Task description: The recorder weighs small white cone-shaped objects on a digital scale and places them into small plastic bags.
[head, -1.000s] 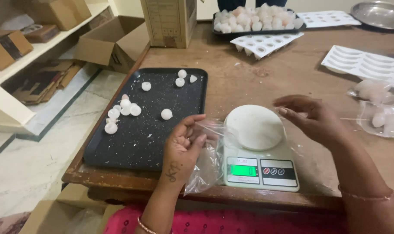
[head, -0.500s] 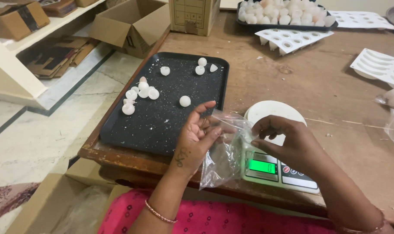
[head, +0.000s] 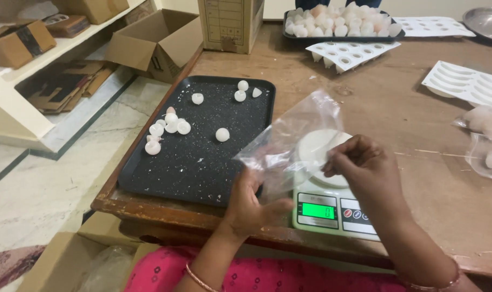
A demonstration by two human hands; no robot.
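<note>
A clear plastic bag (head: 289, 138) is held up between both hands over the table's near edge. My left hand (head: 251, 203) pinches its lower edge, and my right hand (head: 362, 162) grips its right side. Behind the bag stands a small kitchen scale (head: 335, 208) with a round white platform and a lit green display. To the left lies a black tray (head: 202, 162) with several small white balls (head: 170, 127) scattered on it.
The wooden table (head: 397, 108) carries white moulds (head: 346, 54), a dark tray heaped with pale balls (head: 338, 24) at the back, filled clear bags (head: 487, 138) at the right and a carton (head: 230, 24). Open cardboard boxes (head: 154, 43) sit on the floor and a shelf at left.
Both hands have lifted and spread the plastic bag higher in front of the scale. The right hand moved from the scale's platform to the bag's right side.
</note>
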